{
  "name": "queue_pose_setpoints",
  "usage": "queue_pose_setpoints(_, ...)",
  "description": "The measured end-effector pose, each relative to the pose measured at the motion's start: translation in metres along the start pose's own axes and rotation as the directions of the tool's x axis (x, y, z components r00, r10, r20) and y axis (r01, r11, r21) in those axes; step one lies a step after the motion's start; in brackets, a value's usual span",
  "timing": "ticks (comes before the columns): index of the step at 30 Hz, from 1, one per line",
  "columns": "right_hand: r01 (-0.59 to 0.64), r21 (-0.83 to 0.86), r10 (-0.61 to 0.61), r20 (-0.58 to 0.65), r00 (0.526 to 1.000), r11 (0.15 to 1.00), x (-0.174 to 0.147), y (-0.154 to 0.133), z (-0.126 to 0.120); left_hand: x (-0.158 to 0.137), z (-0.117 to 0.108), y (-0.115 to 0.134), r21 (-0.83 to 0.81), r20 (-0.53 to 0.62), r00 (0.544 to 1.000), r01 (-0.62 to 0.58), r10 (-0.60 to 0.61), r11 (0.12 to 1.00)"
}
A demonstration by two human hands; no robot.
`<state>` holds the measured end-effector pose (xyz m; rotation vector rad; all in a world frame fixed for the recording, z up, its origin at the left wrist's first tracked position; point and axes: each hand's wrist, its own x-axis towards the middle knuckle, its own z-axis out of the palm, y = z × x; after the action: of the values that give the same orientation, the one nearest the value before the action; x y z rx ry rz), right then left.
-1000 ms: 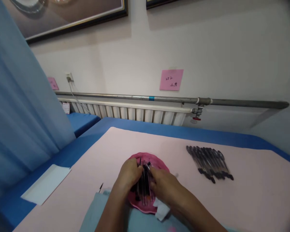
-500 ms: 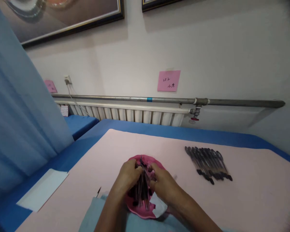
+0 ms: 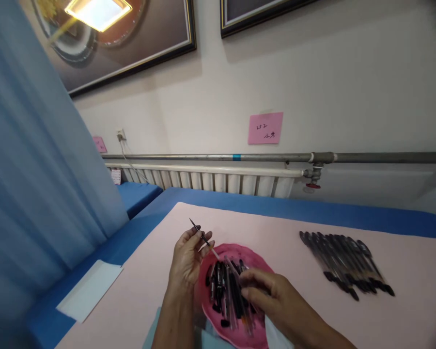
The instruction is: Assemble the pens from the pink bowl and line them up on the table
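Two stretches of bare pink sheet (image 3: 281,240) flank the pink dish (image 3: 253,254), one reaching right to a row of dark-ended pens (image 3: 343,261), the other left toward white paper (image 3: 90,291) across the sheet's edge. The left hand (image 3: 186,259) holds a slim, dark-tipped rod (image 3: 204,238) between thumb and fingers, slanting over the dish's far-left rim; the right hand (image 3: 278,296), thumb and forefinger close together, meets the heaped pen parts (image 3: 221,291). Whether it grips one cannot be told; the dish's near rim is partly cut off.
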<state>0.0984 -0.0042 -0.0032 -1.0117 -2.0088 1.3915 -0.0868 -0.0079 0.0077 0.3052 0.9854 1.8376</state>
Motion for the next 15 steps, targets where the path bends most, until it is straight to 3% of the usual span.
queue_pose_setpoints(4,0.003,-0.028,-0.003,0.007,1.0,1.0,-0.0006,-0.0022,0.0032,-0.0009,0.002,-0.0014,-0.003,-0.031,0.998,-0.049,0.049,0.999)
queue_pose_setpoints(15,-0.015,-0.043,0.017,0.027,0.999,0.999,0.0005,-0.0017,0.0049,-0.0034,0.0034,-0.0042,0.04,0.023,0.998,-0.06,0.059,0.997)
